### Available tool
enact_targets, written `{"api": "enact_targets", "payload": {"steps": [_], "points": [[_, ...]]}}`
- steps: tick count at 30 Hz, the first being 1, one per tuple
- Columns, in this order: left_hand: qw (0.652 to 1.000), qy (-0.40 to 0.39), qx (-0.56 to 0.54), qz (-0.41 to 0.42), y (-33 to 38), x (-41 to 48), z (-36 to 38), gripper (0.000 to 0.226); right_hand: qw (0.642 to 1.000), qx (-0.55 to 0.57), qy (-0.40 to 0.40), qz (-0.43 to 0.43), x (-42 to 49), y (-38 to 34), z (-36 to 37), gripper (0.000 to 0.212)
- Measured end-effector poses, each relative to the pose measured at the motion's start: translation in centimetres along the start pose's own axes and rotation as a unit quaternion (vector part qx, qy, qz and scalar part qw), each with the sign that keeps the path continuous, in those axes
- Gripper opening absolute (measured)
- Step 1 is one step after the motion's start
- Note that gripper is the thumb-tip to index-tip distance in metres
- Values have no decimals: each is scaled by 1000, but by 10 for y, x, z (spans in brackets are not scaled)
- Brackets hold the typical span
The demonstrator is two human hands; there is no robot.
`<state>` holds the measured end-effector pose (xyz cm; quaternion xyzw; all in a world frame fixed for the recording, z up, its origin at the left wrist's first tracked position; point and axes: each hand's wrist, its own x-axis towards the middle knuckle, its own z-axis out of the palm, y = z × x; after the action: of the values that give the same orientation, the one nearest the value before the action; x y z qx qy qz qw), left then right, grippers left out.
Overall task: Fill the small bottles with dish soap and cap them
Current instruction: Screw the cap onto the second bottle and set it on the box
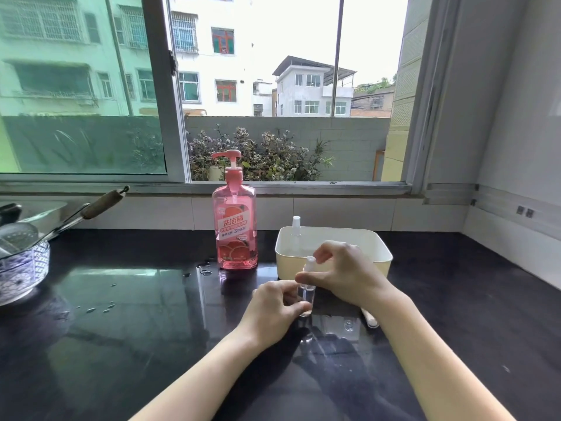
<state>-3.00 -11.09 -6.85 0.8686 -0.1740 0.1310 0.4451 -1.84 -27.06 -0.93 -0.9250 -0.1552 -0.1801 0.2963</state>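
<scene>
A small clear bottle [306, 296] stands upright on the black counter [145, 314], just in front of a cream tub [334, 262]. My left hand [273, 311] grips its lower body. My right hand [343, 271] pinches its white spray cap [310, 264] at the top. A pink dish soap pump bottle [236, 220] stands behind and to the left, its nozzle pointing left. Another small clear bottle [296, 230] with a white cap stands upright inside the tub at its back left.
A blue-patterned glass bowl [21, 268] with metal utensils sits at the left edge, a wooden-handled tool [100, 202] leaning out of it. Water drops [100, 308] lie on the counter. A small pale object [370, 319] lies under my right wrist. The window sill runs behind.
</scene>
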Motion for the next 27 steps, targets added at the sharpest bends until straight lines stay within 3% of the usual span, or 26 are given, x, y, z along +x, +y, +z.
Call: {"api": "enact_targets", "payload": {"steps": [2,4,9,13,15,18,21,24,27], "points": [[1000,-7,-10,6,1,0,0,8,995,88,-44,-6,2,2,-4,43],[1000,-5,-13,7,0,0,1,9,988,144,-57,-27,2,0,-3,31],[1000,-3,1,5,-1,1,1,15,996,65,1,-56,1,-2,3,13],[1000,5,2,1,-1,1,2,13,999,-20,21,-46,-1,-3,8,29],[1000,5,-2,-2,-2,1,2,15,999,19,-8,-47,-2,-4,8,40],[1000,3,-8,0,-3,2,3,12,994,86,-22,-68,-2,-7,7,31],[1000,1,-12,-8,-4,2,3,17,998,23,10,-64,-3,-9,12,24],[1000,5,-9,-19,-5,3,4,20,998,-30,22,-51,-3,-8,13,42],[1000,-8,-10,-9,-4,3,4,21,997,36,-18,-62,-2,-6,7,51]]}}
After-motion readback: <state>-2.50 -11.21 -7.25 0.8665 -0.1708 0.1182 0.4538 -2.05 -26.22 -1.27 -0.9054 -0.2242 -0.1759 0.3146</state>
